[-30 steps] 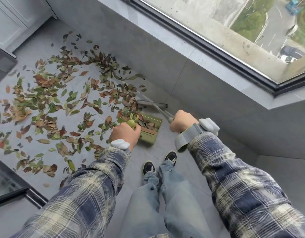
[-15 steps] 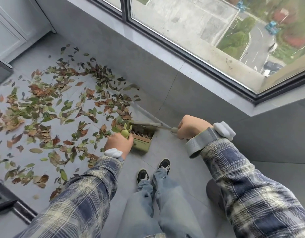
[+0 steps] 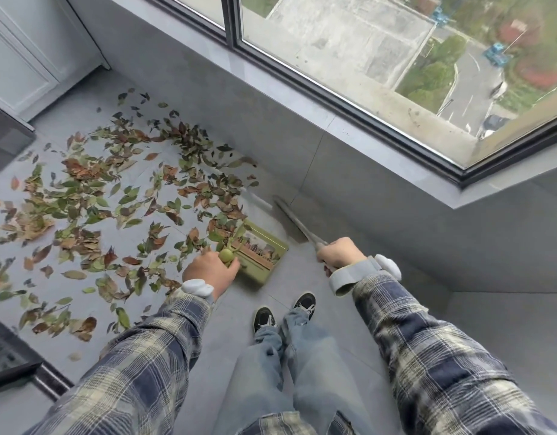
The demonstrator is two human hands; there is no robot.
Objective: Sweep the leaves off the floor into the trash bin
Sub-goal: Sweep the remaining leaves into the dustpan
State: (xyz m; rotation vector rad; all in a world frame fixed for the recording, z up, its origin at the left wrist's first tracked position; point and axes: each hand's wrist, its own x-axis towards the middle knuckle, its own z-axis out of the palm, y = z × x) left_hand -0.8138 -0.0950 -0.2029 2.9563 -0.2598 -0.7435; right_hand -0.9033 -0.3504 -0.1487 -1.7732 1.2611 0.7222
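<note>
Leaves lie at ten o'clock as our left grip clasps the dustpan, right grip clenching the broom.

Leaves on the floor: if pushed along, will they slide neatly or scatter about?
The leaves look thin, curled and dry, so they are probably very light and apt to scatter or flip. The floor looks like smooth tile, so they should slide easily. Brown ones may crumble under pressure.

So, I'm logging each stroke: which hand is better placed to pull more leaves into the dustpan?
Right: the right hand grips the broom handle, while the left hand holds the dustpan beside the leaves.
</note>
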